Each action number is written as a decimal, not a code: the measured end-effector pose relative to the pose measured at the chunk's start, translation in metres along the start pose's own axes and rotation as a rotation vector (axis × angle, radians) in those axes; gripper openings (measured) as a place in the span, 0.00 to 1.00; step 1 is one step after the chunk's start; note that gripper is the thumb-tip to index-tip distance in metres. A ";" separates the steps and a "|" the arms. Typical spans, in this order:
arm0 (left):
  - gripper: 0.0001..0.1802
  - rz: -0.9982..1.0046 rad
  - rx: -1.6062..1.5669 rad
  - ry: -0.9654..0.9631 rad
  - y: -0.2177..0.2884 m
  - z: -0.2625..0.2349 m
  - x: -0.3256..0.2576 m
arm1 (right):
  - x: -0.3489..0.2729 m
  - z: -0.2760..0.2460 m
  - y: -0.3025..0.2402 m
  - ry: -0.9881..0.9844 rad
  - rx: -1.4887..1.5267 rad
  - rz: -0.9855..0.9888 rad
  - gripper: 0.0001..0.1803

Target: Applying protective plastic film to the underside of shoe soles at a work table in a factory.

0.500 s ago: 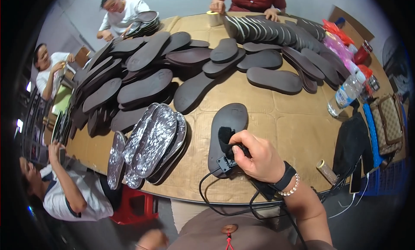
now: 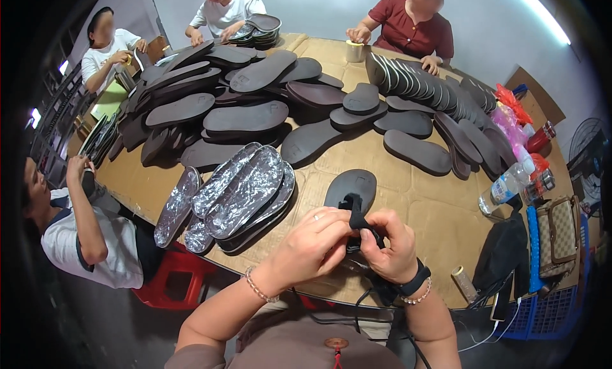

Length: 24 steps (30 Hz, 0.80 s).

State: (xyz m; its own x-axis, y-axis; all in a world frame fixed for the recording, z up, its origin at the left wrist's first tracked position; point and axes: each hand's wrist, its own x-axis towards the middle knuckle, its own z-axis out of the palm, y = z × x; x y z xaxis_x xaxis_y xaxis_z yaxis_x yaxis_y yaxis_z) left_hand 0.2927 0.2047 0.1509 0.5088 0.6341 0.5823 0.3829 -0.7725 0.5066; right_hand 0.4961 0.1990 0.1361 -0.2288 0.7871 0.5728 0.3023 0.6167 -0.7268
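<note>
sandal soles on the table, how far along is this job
Done, it seems: a small stack of foil-covered soles lies left of the hands. In hand: the left hand and right hand both grip a black strap over one dark sole. Left: a big heap of bare dark soles covers the far side of the table, so most work seems to remain.

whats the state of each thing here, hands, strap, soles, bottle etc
left hand: closed, pinching the black strap
right hand: closed on the black strap
black strap: held up between both hands, over the sole
black sole: flat on the cardboard, partly hidden by the hands
foil-wrapped soles: stacked, overlapping, lying flat
dark soles: piled loosely across the table
water bottle: capped, lying tilted
handbag: closed
</note>
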 end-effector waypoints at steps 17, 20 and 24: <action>0.34 -0.281 0.098 -0.112 0.017 -0.003 0.000 | -0.002 0.015 -0.006 0.041 -0.247 -0.345 0.18; 0.26 -0.497 -0.547 -0.008 0.015 -0.002 0.005 | 0.001 0.010 -0.012 0.051 -0.220 -0.322 0.17; 0.26 -0.579 -1.025 0.087 0.013 0.005 0.009 | 0.003 0.011 -0.013 0.072 -0.205 -0.292 0.17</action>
State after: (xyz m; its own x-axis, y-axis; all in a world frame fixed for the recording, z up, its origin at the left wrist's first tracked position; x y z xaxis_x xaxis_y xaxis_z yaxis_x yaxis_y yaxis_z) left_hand 0.3055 0.2004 0.1596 0.3932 0.9117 0.1193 -0.2786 -0.0055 0.9604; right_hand 0.4819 0.1933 0.1429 -0.2691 0.5713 0.7754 0.4153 0.7952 -0.4418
